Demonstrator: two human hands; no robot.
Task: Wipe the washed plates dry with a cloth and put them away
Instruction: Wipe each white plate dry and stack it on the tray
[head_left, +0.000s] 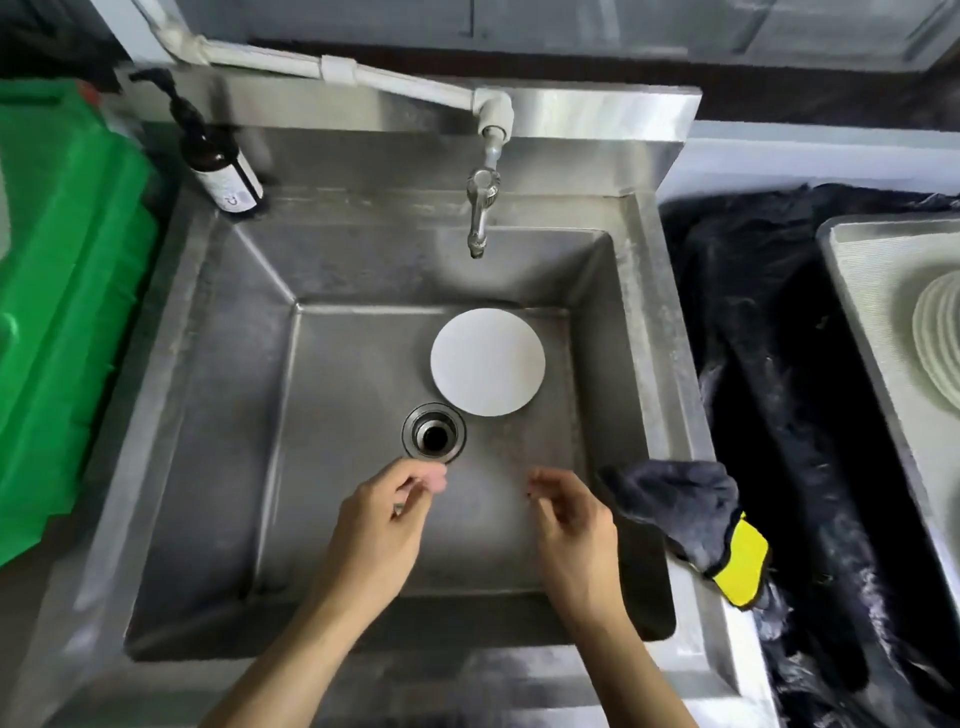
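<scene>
Sink (613, 332) holds one white plate (488, 362) by the drain (434, 433), both hands (382, 525) (571, 525) empty w/ fingers loosely curled above it, cloth (685, 506) draped over right rim, tray (862, 291) w/ plate stack (940, 343) cut off at right.

Plate (488, 362) lies in sink (218, 395), just behind-right of drain (434, 433), below tap (480, 213). Bottle (221, 166) on back-left ledge. Cloth (680, 506) draped over right rim. Tray (872, 291) further right, holding stacked plates (937, 345). Bin (67, 291) left of sink.
</scene>
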